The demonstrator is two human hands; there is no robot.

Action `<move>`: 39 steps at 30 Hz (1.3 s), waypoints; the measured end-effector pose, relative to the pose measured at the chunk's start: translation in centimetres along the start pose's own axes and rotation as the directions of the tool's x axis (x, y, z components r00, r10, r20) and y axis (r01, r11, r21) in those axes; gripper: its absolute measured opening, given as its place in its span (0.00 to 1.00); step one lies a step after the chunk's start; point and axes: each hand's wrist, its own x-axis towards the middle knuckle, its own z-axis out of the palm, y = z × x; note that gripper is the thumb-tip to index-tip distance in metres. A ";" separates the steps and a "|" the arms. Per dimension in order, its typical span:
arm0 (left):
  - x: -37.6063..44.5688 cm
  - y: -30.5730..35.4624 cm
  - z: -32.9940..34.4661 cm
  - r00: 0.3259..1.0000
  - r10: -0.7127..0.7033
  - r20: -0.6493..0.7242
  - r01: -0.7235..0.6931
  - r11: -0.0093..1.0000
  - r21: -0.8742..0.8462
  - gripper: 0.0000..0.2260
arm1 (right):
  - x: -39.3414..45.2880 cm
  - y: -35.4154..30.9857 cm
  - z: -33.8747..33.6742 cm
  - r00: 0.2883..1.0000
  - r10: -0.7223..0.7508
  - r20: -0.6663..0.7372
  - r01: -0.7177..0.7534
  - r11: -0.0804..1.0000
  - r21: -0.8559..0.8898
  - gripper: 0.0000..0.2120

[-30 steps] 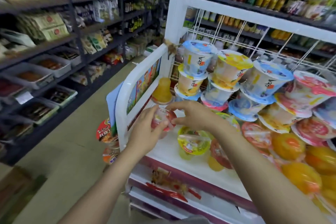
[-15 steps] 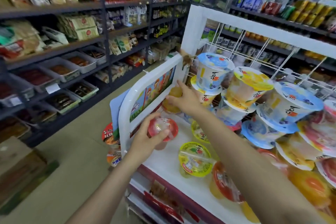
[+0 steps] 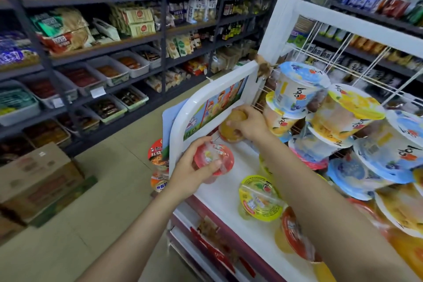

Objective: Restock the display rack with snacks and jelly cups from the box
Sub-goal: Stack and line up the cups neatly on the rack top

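My left hand [image 3: 192, 173] grips a red-lidded jelly cup [image 3: 214, 160] just above the left end of the white display rack shelf [image 3: 231, 192]. My right hand [image 3: 250, 125] reaches further back and grips an upturned orange jelly cup [image 3: 230, 129] standing in the shelf's back left corner, beside the rack's white side panel [image 3: 212, 107]. A yellow-lidded jelly cup [image 3: 259, 199] lies on the shelf under my right forearm. Several large jelly cups [image 3: 343, 119] are stacked at the right against the wire back.
Cardboard boxes [image 3: 39, 178] stand on the floor at the left. Dark store shelves [image 3: 103, 48] with snack packs and trays line the aisle. Two more cups [image 3: 159, 167] hang outside the rack's side panel. A red-lidded cup [image 3: 295, 233] lies at the shelf's front.
My right hand let go of the red cup, reached back and took hold of the orange cup. My left hand keeps the red cup, shifted slightly forward. The view has swung left.
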 end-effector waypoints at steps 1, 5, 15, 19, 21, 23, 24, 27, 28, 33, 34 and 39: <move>0.0 0.0 0.0 1.000 0.003 0.003 -0.003 1.000 0.003 0.23 | -0.3 -0.1 -0.1 1.000 0.003 0.015 -0.003 1.000 -0.001 0.17; -0.2 0.0 -0.1 1.000 0.014 0.010 -0.015 1.000 0.012 0.24 | -2.1 0.0 -0.2 0.989 -0.145 0.034 0.148 0.983 -0.109 0.19; -1.1 2.8 0.2 0.985 0.161 0.062 -0.171 0.873 0.457 0.30 | -7.8 -2.1 -3.7 0.912 -0.382 -0.150 0.336 0.904 -0.263 0.22; -1.2 4.6 0.7 0.965 0.249 0.080 -0.257 0.840 0.478 0.30 | -10.3 -3.1 -5.0 0.890 -0.340 -0.303 0.340 0.939 -0.055 0.17; -1.2 5.9 1.1 0.961 0.273 0.042 -0.262 0.853 0.451 0.26 | -11.5 -3.6 -5.6 0.895 -0.284 -0.344 0.351 0.925 0.149 0.11; -1.1 7.7 1.7 0.970 0.241 0.022 -0.232 0.901 0.367 0.21 | -12.6 -3.8 -6.2 0.914 -0.215 -0.344 0.334 0.880 0.339 0.07; -1.0 8.6 2.0 0.979 0.201 0.025 -0.200 0.937 0.287 0.17 | -13.2 -3.8 -6.5 0.922 -0.201 -0.332 0.330 0.856 0.398 0.07; -0.6 11.3 3.3 0.995 0.022 0.099 -0.012 0.995 -0.102 0.12 | -14.6 -3.5 -6.9 0.927 -0.248 -0.280 0.353 0.829 0.434 0.10; -0.5 11.8 3.6 0.992 0.001 0.124 0.023 0.982 -0.189 0.15 | -15.0 -3.4 -7.0 0.926 -0.282 -0.251 0.367 0.829 0.422 0.13; -0.1 12.7 4.4 0.991 0.037 0.132 0.008 0.947 -0.321 0.16 | -15.4 -2.3 -7.6 0.913 -0.405 -0.055 0.400 0.857 0.324 0.31; -0.1 12.6 4.4 0.991 0.045 0.123 -0.005 0.952 -0.306 0.17 | -15.4 -2.1 -7.7 0.914 -0.403 -0.050 0.399 0.867 0.299 0.30; -0.1 12.4 4.0 0.992 0.078 0.096 -0.053 0.970 -0.238 0.24 | -15.2 -2.2 -8.2 0.928 -0.372 -0.032 0.361 0.873 0.329 0.19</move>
